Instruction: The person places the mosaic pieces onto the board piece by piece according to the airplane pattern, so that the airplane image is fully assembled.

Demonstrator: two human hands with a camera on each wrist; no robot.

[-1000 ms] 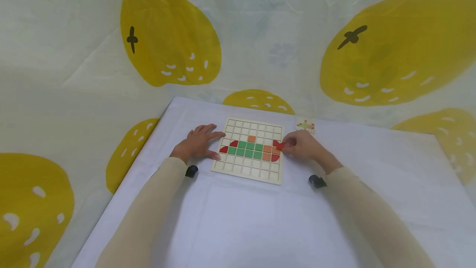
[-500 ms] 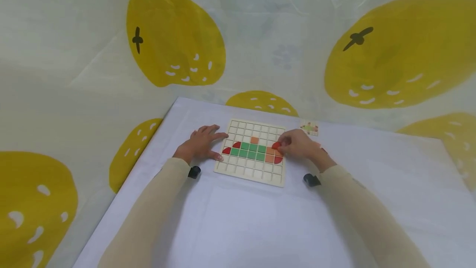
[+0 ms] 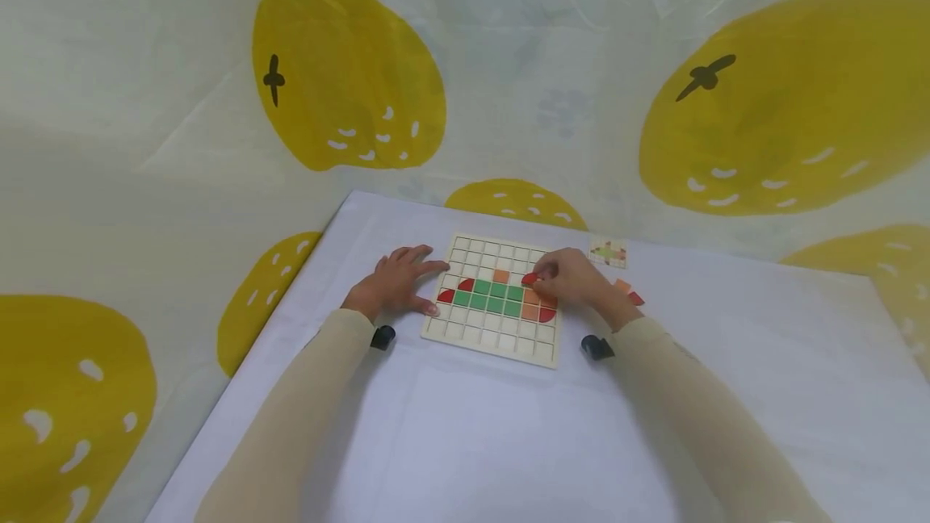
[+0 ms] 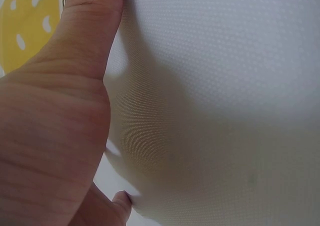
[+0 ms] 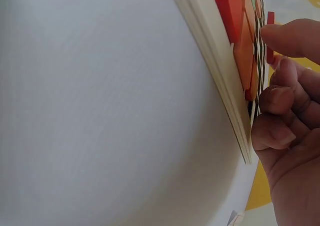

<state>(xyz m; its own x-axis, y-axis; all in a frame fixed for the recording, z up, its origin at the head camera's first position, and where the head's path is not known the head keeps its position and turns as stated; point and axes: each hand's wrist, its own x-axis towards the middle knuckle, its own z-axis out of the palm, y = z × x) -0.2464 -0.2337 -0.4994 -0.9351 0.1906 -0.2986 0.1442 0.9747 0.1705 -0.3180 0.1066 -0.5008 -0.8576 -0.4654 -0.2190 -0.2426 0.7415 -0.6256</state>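
A square wooden grid board (image 3: 487, 337) lies on the table, with green, orange and red tiles set in its middle rows. My right hand (image 3: 574, 279) is over the board's right side and pinches a red tile (image 3: 531, 278) with one rounded edge. In the right wrist view that red tile (image 5: 270, 38) stands edge-on between thumb and fingers, just above the board (image 5: 220, 75). My left hand (image 3: 395, 281) rests with spread fingers at the board's left edge, thumb and index fingertip at the rim. The left wrist view shows the left hand (image 4: 55, 100) against white cloth.
A small pattern card (image 3: 608, 253) lies beyond the board at the back right. Loose orange and red tiles (image 3: 635, 298) lie beside my right wrist. White cloth covers the table (image 3: 465, 442), and a curtain with yellow fruit prints (image 3: 349, 71) hangs behind it.
My right hand has moved left over the board with the red tile, from its right edge to above the row over the green tiles. The loose tiles by the wrist have come into view. My left hand stays put.
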